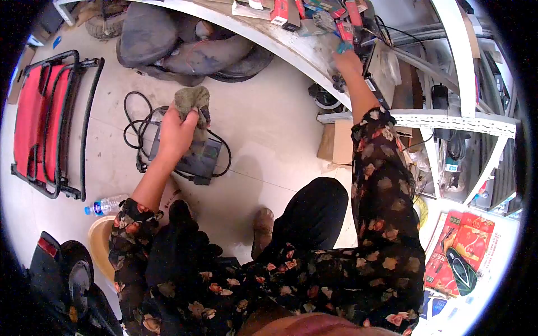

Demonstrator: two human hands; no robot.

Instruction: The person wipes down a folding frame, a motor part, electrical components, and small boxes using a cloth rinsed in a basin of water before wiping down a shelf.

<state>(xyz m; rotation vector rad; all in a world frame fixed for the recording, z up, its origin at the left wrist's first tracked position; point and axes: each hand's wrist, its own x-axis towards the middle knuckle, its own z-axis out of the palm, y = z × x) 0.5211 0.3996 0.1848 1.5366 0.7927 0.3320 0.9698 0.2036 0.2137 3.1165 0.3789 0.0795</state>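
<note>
A crumpled greenish-grey cloth (191,103) is in my left hand (178,132), held between thumb and fingers. Below it on the floor lies a dark boxy device (196,158) with a black cable looped around it. My right hand (348,63) reaches over the white shelf (314,55), its fingers at a small teal item (344,47) beside red and white boxes (354,12). The fingertips are partly hidden there, and the hold is hard to make out. A dark metal part (338,83) lies just below that hand.
A red folding frame (42,123) stands at left, near a water bottle (105,205) and a yellowish basin (101,246). Dark vehicle seats (185,53) lie at the back. White shelf legs (459,56) and red packets (457,246) are on the right.
</note>
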